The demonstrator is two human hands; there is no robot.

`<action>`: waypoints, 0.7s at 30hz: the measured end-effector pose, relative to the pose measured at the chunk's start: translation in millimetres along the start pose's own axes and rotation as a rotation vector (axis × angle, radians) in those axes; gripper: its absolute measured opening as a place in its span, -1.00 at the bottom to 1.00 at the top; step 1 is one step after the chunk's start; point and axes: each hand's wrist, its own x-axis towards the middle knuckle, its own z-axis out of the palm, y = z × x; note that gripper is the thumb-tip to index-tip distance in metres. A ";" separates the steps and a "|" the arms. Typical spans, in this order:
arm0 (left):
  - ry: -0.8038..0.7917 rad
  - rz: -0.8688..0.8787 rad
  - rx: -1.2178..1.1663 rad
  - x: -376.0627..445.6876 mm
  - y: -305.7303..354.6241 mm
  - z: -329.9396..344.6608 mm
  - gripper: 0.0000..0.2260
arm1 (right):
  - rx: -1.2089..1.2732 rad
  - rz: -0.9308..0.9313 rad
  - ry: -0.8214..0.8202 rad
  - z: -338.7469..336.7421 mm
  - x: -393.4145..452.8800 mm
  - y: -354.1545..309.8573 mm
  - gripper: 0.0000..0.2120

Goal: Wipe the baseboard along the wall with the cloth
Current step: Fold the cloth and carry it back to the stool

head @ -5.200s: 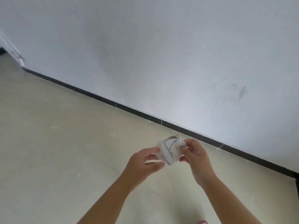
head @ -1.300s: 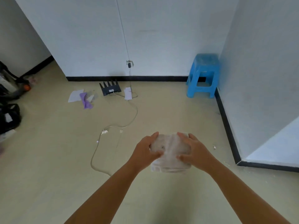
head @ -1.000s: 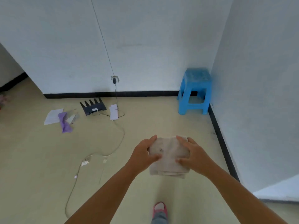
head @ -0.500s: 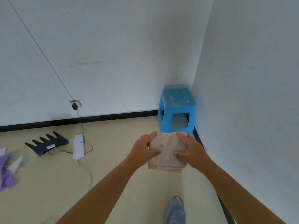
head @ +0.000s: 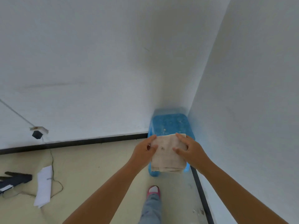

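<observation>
A folded beige cloth (head: 167, 157) is held up in front of me by both hands. My left hand (head: 143, 152) grips its left edge, thumb on top. My right hand (head: 191, 151) grips its right edge, fingers spread over the top face. A black baseboard (head: 90, 141) runs along the foot of the far white wall to the corner. A second stretch of black baseboard (head: 201, 194) runs along the right wall toward me. The cloth is in the air, apart from both baseboards.
A blue plastic stool (head: 169, 125) stands in the corner, partly behind the cloth. On the beige floor at left lie a black router (head: 14, 179), a white paper (head: 43, 185) and a thin cable (head: 56, 183). My foot in a pink slipper (head: 153, 190) is below the cloth.
I have walked closer to the corner and the view has swung right; the stool is now directly behind the cloth. Both hands keep the same hold on the cloth.
</observation>
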 end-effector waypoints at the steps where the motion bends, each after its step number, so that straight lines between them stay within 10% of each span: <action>1: 0.004 -0.001 0.000 26.5 3.2 -1.4 -0.63 | 0.027 0.008 0.040 -5.6 23.2 0.9 -0.56; 11: -0.092 -0.025 -0.016 238.2 39.7 12.5 -0.76 | 0.167 0.073 0.250 -70.3 210.6 32.2 -0.60; 21: -0.114 -0.283 0.172 355.2 2.9 72.5 -0.81 | -0.096 0.077 -0.157 -81.5 358.0 125.5 -0.80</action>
